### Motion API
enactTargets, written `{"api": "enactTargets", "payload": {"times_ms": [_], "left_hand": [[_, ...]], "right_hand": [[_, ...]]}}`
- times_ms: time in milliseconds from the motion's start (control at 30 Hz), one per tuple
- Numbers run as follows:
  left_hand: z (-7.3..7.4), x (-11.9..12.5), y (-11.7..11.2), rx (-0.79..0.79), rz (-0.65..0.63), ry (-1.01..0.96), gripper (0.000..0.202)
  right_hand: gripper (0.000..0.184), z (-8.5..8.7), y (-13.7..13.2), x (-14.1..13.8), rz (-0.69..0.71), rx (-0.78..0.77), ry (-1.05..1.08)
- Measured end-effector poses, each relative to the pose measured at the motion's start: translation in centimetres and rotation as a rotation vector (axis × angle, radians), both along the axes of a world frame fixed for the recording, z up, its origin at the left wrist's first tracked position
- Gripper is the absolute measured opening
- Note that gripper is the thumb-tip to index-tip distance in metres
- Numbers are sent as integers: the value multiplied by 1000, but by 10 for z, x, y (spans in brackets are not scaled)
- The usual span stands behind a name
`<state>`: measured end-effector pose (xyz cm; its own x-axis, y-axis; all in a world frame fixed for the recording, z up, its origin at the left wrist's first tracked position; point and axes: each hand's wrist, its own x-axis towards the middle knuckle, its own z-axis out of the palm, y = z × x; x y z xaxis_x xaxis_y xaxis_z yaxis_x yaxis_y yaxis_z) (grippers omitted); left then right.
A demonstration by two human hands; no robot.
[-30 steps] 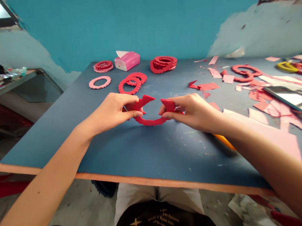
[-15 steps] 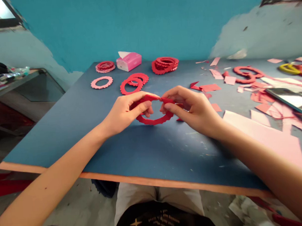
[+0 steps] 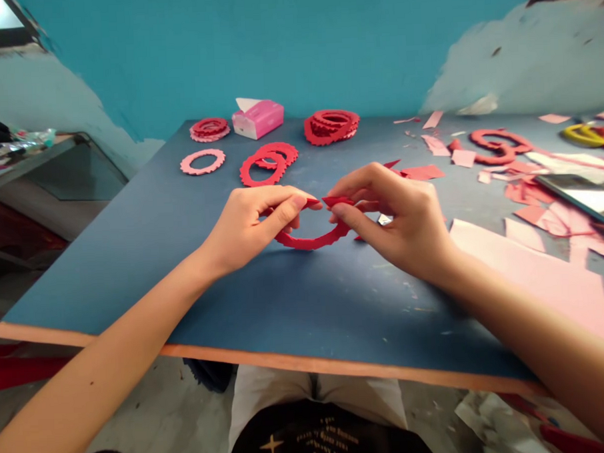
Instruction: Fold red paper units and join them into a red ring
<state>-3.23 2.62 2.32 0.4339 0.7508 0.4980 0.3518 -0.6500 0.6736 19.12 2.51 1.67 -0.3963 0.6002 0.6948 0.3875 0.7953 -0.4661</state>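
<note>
A curved chain of folded red paper (image 3: 312,241) with a toothed edge hangs just over the blue table, its two pointed ends facing each other at the top. My left hand (image 3: 254,225) pinches one end between thumb and fingers. Opposite it, my right hand (image 3: 389,216) grips the other end the same way, with a small gap between the tips. Parts of the chain are hidden behind my fingers. Beyond my left hand lie two overlapping finished red paper rings (image 3: 264,165).
Farther back are a pink paper ring (image 3: 202,162), a stack of red rings (image 3: 332,127), another ring stack (image 3: 209,129) and a pink tissue box (image 3: 258,119). Paper scraps, a pink sheet (image 3: 534,280), a phone (image 3: 581,197) and yellow-handled scissors (image 3: 581,136) lie to the right.
The two tips of the red chain, nearly touching before, are now slightly farther apart. My right hand has shifted a little to the right and turned. The view has moved slightly.
</note>
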Motion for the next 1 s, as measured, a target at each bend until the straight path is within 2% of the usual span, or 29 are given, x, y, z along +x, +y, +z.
{"api": "enactTargets", "payload": {"times_ms": [200, 400, 667, 1000], "left_hand": [[5, 3, -1, 76, 4, 74, 36], [6, 5, -2, 117, 32, 124, 35], [4, 7, -2, 156, 63, 124, 34], [5, 8, -2, 228, 70, 189, 37]], "right_hand": [[11, 6, -2, 2, -18, 106, -86], [11, 9, -3, 5, -100, 246, -203], [18, 5, -2, 6, -65, 254, -173], [18, 14, -5, 5, -41, 312, -228]]}}
